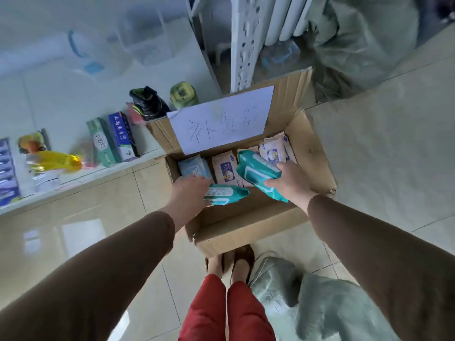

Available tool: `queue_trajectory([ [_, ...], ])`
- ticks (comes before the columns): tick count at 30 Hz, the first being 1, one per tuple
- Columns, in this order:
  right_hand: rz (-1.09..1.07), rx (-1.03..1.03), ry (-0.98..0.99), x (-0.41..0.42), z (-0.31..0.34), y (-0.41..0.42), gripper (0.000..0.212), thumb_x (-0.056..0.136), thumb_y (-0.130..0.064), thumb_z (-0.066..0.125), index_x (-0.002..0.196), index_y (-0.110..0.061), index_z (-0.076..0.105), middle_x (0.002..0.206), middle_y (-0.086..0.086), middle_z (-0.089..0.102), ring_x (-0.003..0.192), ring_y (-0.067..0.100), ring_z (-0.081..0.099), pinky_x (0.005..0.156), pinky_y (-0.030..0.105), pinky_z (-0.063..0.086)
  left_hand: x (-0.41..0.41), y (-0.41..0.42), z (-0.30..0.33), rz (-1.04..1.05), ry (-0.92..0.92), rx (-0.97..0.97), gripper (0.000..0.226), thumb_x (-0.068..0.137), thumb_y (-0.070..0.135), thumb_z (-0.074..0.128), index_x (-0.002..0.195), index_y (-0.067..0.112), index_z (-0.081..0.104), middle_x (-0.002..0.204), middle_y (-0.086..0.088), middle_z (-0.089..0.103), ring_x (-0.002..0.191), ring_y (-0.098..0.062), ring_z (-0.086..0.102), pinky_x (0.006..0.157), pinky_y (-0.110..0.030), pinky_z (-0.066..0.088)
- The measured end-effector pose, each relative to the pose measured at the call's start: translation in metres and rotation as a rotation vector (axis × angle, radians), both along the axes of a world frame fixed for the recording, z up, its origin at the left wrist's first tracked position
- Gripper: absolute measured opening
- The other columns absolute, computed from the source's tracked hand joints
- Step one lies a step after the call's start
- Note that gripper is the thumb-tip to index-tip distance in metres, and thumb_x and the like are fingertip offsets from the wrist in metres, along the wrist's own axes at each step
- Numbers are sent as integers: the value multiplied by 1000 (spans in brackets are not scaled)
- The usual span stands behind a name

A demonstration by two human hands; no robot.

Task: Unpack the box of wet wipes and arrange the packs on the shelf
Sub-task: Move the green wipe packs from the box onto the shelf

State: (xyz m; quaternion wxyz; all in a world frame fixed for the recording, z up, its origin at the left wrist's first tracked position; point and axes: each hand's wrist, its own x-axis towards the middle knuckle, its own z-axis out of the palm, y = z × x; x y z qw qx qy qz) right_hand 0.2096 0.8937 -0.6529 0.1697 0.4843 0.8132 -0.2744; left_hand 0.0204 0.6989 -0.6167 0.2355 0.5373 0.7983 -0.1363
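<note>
An open cardboard box (pixel 248 225) stands on the floor, with a white handwritten sheet (pixel 221 119) on its far flap. Inside lie several wet wipe packs: a light blue one (pixel 192 167) at the left and white ones (pixel 225 169) in the middle and right. My right hand (pixel 291 183) grips a teal pack (pixel 256 172) above the box. My left hand (pixel 189 193) grips a second teal pack (pixel 227 194) near the box's front. The low white shelf (pixel 81 177) runs along the left.
On the shelf stand toothpaste boxes (pixel 121 137), a yellow packet (pixel 56 162), a black bottle (pixel 147 103) and a green jar (pixel 183 94). A white metal upright (pixel 243 43) rises behind the box. Grey sacks (pixel 317 301) lie at the lower right by my feet.
</note>
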Motion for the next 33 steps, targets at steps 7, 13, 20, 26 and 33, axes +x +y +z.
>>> queue_trajectory([
  [7, 173, -114, 294, -65, 212, -59, 33, 78, -32, 77, 108, -25, 63, 96, -6, 69, 80, 15, 65, 69, 36, 53, -66, -98, 197, 303, -18, 200, 47, 75, 50, 75, 114, 31, 57, 103, -4, 58, 93, -24, 57, 74, -36, 47],
  [13, 338, -86, 436, -166, 349, -124, 32, 81, -35, 78, 104, -32, 55, 89, -17, 65, 76, 4, 61, 57, 27, 43, -153, -204, 315, 386, 33, 369, 49, 73, 53, 76, 113, 34, 55, 94, 1, 56, 91, -23, 55, 72, -37, 50],
  [20, 463, -19, 530, -297, 446, -201, 33, 79, -32, 80, 107, -31, 63, 96, -12, 71, 84, 13, 66, 75, 36, 55, -272, -303, 405, 292, 134, 509, 45, 76, 49, 76, 112, 30, 58, 102, 9, 57, 96, -16, 51, 77, -36, 49],
  [26, 499, 29, 549, -391, 485, -224, 36, 79, -28, 81, 110, -27, 64, 102, -9, 70, 86, 13, 63, 69, 27, 47, -367, -333, 446, 379, 154, 595, 41, 78, 45, 76, 111, 27, 59, 96, 9, 60, 91, -16, 52, 73, -35, 48],
  [33, 461, 64, 558, -487, 493, -198, 36, 79, -29, 81, 111, -27, 65, 106, -9, 69, 93, 18, 64, 70, 28, 48, -471, -309, 457, 454, 154, 613, 34, 79, 39, 77, 104, 25, 58, 90, 8, 60, 87, -18, 54, 69, -34, 45],
])
